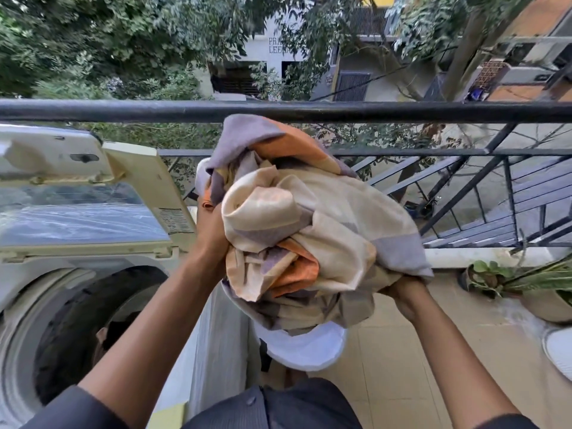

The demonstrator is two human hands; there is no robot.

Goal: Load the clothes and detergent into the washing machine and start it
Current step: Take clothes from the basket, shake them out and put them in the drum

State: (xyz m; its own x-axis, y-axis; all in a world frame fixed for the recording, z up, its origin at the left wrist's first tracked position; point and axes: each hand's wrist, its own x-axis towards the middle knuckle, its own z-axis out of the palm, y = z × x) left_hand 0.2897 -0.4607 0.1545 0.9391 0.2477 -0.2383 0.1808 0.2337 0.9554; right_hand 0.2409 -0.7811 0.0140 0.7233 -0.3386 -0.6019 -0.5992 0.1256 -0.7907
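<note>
Dark sleeves frame the bottom edge, and 2 bare forearms reach up from them toward the middle of the view. Between them, at 6 o'clock of the load, a white basket [305, 348] shows only its rim beneath the cloth. Both hands hold 1 big crumpled bundle of clothes [312, 230], cream, orange and grey-violet in broad blocks, bunched and folded on itself. At its 9 o'clock side the left hand [210, 230] presses in with fingers curled into the fabric; at 5 o'clock the right hand [405, 294] grips from beneath, fingers hidden under the cloth. Judging by this, the loading step is in hand: the bundle hangs just right of the washing machine [28, 292], not yet over its open drum [89, 332] at 8 o'clock. Next it needs swinging left and lowering into that opening. Farther off, the raised lid [77, 212] stands at 9 o'clock, with the balcony railing [309, 111] behind.
</note>
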